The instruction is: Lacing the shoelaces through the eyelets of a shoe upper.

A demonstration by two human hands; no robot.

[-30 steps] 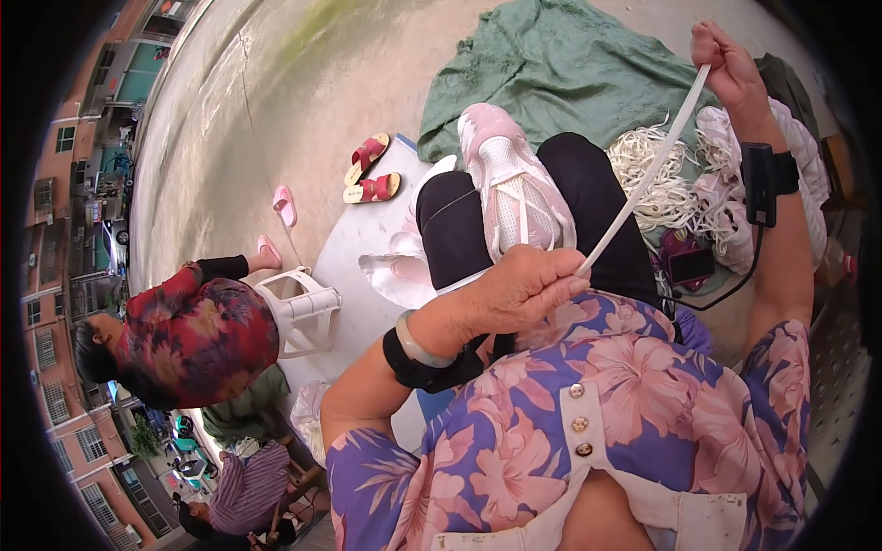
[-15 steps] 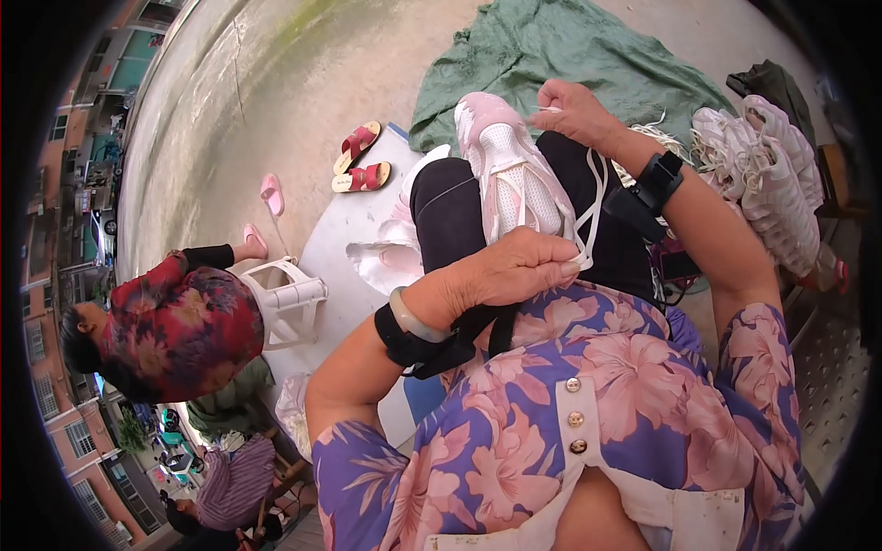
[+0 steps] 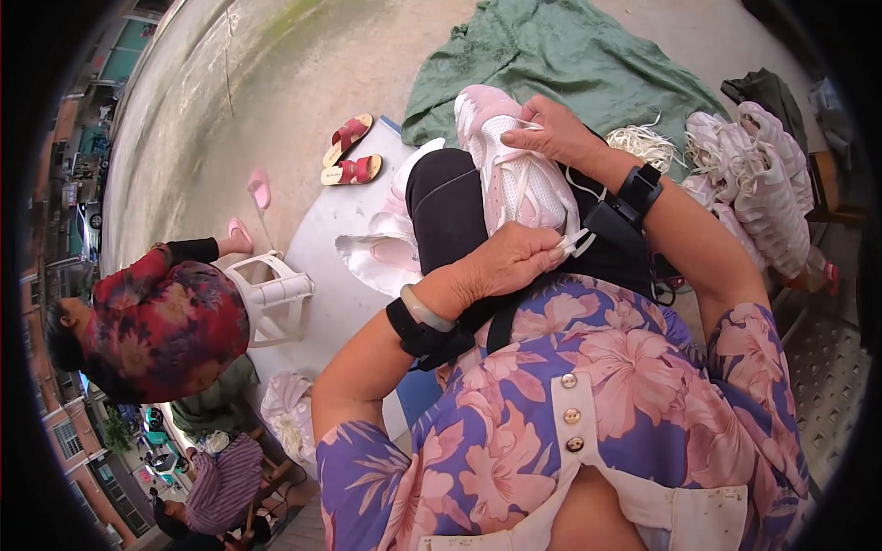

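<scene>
A pink and white sneaker (image 3: pixel 501 165) rests on my lap over my black trousers, its toe pointing away from me. At its ankle end, my left hand (image 3: pixel 514 262) is closed in a pinch on a white shoelace (image 3: pixel 577 242), whose loops stick out past the fingertips. My right hand (image 3: pixel 551 133) is bent over the right side of the sneaker near the toe, thumb and fingers pinching a strand of lace at the eyelets. Lace crosses the tongue between the two hands. Beside my left knee lies another pale pink and white shoe (image 3: pixel 381 250).
A green cloth (image 3: pixel 551 64) spreads on the ground ahead. Loose white laces (image 3: pixel 643 145) lie at its right, near a pile of pink-white sneakers (image 3: pixel 767 193). Red sandals (image 3: pixel 352 172) stand at far left. A person (image 3: pixel 170 312) sits on a white plastic stool (image 3: pixel 276 294); another person (image 3: pixel 225 482) sits nearer.
My right hand has come in from beyond the sneaker's right side to its eyelets, drawing lace across the tongue. My left hand stays near the ankle end, holding lace.
</scene>
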